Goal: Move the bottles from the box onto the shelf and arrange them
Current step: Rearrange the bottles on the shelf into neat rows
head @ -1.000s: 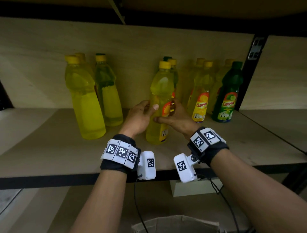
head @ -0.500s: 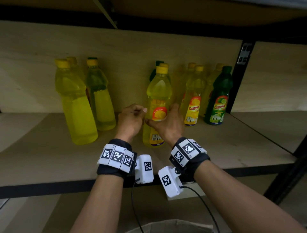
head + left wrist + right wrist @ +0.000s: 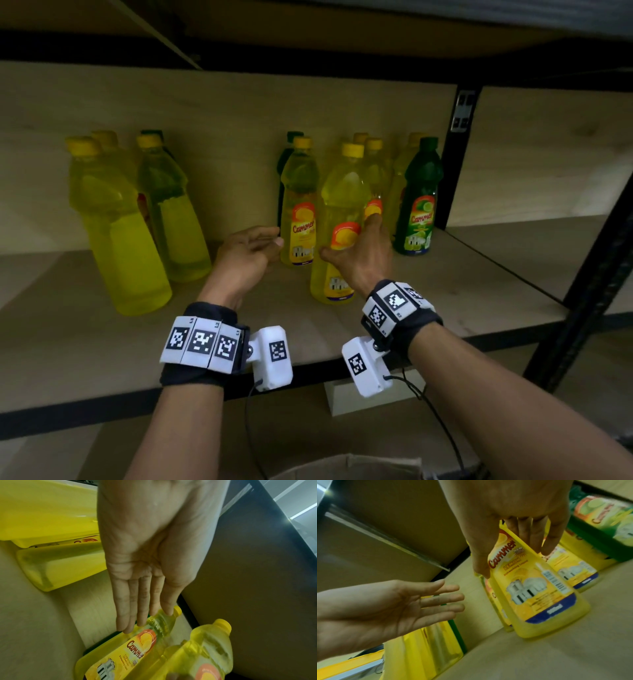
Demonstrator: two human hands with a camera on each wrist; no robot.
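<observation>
A yellow dish-liquid bottle with an orange label stands upright on the wooden shelf, just in front of the row of labelled bottles. My right hand grips its lower body, thumb on the left side and fingers round the right. The right wrist view shows the same bottle pinched between the thumb and fingers of that right hand. My left hand hovers to the left of it with straight fingers, touching nothing. In the left wrist view the left hand is flat and empty.
Behind stand another yellow labelled bottle, a green bottle and several more. Two large plain yellow bottles stand at the left. A black upright post bounds the bay on the right. The cardboard box edge shows below.
My left hand has come off the bottle and opened, drawing away to the left. The right hand keeps hold, and the bottle now stands closer to the row on the right.
</observation>
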